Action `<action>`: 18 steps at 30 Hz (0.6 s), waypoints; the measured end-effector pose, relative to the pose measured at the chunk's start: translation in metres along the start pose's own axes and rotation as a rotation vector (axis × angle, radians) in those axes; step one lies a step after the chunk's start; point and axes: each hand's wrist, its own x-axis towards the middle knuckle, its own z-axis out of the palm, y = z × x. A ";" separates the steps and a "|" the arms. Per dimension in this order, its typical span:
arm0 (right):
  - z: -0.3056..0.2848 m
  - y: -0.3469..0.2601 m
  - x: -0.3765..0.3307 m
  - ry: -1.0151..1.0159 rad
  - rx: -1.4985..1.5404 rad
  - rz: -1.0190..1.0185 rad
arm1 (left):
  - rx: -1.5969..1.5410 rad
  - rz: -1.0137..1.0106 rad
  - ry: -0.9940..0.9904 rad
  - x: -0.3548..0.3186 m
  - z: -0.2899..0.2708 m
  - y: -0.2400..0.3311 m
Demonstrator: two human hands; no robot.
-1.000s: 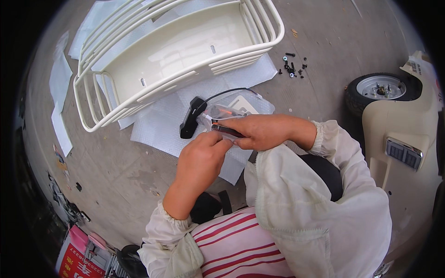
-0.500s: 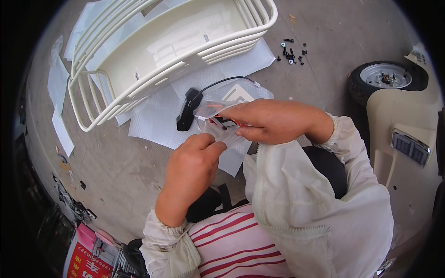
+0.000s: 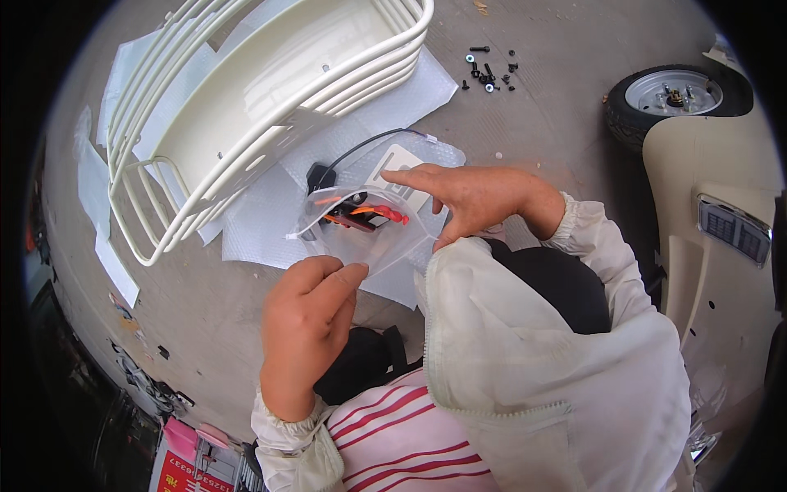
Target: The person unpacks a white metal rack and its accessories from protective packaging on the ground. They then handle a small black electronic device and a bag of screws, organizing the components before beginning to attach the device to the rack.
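Head view: clear bag (image 3: 379, 248) of red-and-orange bits (image 3: 392, 214) is held over the bubble wrap (image 3: 262, 221), rim pinched by left fingers (image 3: 340, 283), right fingers (image 3: 414, 177) spread (grip can't be told), probably so it gapes.

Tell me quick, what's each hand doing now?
Left hand: closed, pinching the plastic bag.
Right hand: finger and thumb spread by the bag; grip can't be told.

Soft, even light; dark, fisheye-bent edges.
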 end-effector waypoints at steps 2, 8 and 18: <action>0.025 0.024 0.018 0.190 -0.090 -0.212 | -0.053 0.026 0.035 0.003 0.003 0.008; 0.037 0.057 0.022 0.383 0.226 -0.321 | -0.262 0.068 0.094 0.015 0.019 0.026; 0.001 0.154 -0.091 1.095 1.058 0.059 | -0.205 0.041 0.031 0.024 0.024 0.015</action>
